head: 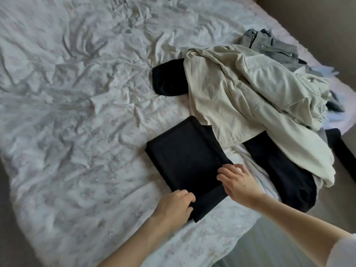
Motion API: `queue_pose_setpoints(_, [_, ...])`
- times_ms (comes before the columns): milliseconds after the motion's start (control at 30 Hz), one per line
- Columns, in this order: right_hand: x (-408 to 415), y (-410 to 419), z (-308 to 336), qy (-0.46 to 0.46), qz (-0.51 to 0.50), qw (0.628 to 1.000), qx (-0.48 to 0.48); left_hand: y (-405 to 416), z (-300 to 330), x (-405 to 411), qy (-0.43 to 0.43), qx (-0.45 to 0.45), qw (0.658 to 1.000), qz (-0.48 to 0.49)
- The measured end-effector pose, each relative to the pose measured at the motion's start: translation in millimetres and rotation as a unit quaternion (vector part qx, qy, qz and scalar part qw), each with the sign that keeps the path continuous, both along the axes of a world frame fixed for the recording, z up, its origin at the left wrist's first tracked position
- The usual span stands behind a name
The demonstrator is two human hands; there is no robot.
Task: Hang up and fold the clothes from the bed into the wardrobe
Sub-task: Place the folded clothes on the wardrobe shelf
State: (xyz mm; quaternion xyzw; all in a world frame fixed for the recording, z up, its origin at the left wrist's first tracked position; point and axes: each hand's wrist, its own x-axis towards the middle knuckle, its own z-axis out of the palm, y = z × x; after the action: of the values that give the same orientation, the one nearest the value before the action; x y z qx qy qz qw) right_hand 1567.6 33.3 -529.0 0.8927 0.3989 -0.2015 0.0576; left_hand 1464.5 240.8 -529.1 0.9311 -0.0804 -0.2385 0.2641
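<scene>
Clothes lie on the bed, whose wrinkled pale sheet has a faint floral print. Nearest the person, a folded black garment sits flat on the sheet. The left hand grips its near corner, fingers curled over the fabric edge. The right hand rests on the garment's right edge with fingers bent onto the cloth (whether it pinches the fabric I cannot tell). Just beside it, to the right, a heap holds a cream garment draped over another black piece, with grey jeans at the far end.
</scene>
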Motion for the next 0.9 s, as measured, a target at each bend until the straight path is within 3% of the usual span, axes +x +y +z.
queue_pose_setpoints(67, [-27,-11,-23,0.057,-0.055,0.994,-0.073,3,-16,2,0.033,0.002,0.999,0.006])
queue_pose_setpoints(133, [-49,-15,-36,0.075,-0.159,0.982,-0.07,12,-30,19,-0.021,0.028,0.998,0.042])
queue_pose_setpoints(233, [-66,5,-44,0.07,-0.323,0.941,0.071,32,-43,63,-0.07,0.104,0.985,0.115])
queue_pose_setpoints(267, [-69,16,-45,0.098,-0.417,0.892,0.142,38,-48,79,-0.063,0.116,0.983,0.129])
queue_pose_setpoints(300, [-68,32,-43,0.135,-0.513,0.821,0.21,49,-50,92,-0.051,0.12,0.981,0.146])
queue_pose_setpoints(367, [-63,52,-44,0.225,-0.7,0.604,0.307,56,-60,121,0.006,0.097,0.982,0.162])
queue_pose_setpoints(433, [-54,65,-47,0.286,-0.781,0.431,0.351,63,-69,141,0.069,0.061,0.978,0.187])
queue_pose_setpoints(467, [-48,67,-49,0.303,-0.801,0.368,0.361,65,-74,150,0.092,0.043,0.976,0.194])
queue_pose_setpoints(500, [-41,70,-48,0.316,-0.811,0.336,0.362,71,-75,154,0.111,0.02,0.972,0.208])
queue_pose_setpoints(533, [-37,69,-51,0.319,-0.818,0.313,0.361,71,-78,160,0.124,-0.004,0.97,0.209])
queue_pose_setpoints(567, [-36,68,-52,0.316,-0.82,0.318,0.355,72,-78,163,0.132,-0.03,0.967,0.217])
queue_pose_setpoints(733, [-62,59,-53,0.262,-0.818,0.383,0.338,73,-76,160,0.134,-0.089,0.961,0.224])
queue_pose_setpoints(867, [-75,49,-68,0.207,-0.871,0.351,0.274,67,-77,168,0.215,-0.133,0.942,0.219])
queue_pose_setpoints(900, [-73,48,-71,0.202,-0.881,0.328,0.276,65,-79,172,0.223,-0.139,0.938,0.224])
